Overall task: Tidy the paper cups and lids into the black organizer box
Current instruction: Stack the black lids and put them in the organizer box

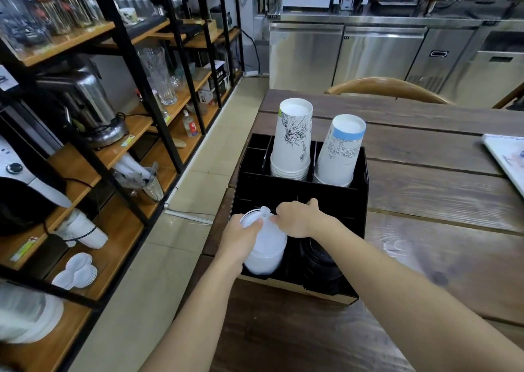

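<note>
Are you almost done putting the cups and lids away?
Nearly. Two stacks of paper cups already stand upside down in the back of the black box, and black lids sit in the front right slot. Both hands, left and right, are settling the white lids into the front left slot. No loose cups show on the table.
</note>
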Motion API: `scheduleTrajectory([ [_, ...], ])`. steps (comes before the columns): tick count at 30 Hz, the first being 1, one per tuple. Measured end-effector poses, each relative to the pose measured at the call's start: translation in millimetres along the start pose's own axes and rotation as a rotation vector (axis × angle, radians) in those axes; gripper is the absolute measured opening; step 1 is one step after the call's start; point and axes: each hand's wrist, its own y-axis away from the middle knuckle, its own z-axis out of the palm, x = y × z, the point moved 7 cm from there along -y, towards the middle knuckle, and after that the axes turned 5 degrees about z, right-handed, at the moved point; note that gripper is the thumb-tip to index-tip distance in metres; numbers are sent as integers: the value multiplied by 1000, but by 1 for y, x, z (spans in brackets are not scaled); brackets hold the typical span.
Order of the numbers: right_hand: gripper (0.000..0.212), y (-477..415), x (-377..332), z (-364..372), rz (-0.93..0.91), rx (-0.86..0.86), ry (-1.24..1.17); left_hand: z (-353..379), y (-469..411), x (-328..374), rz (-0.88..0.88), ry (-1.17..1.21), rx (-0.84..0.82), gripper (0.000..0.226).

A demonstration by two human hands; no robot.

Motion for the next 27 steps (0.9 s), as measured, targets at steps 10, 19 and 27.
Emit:
scheduleTrajectory([
  [10,40,-1,-1,-3,-42,19,18,-8,-3,0,72,-38,16,16],
  [19,39,2,-5,-10,-88,162,69,-12,-9,4,125,-78,95,8],
  [27,35,1,-6,-8,-77,226,107,-10,-16,4,118,-148,81,24],
])
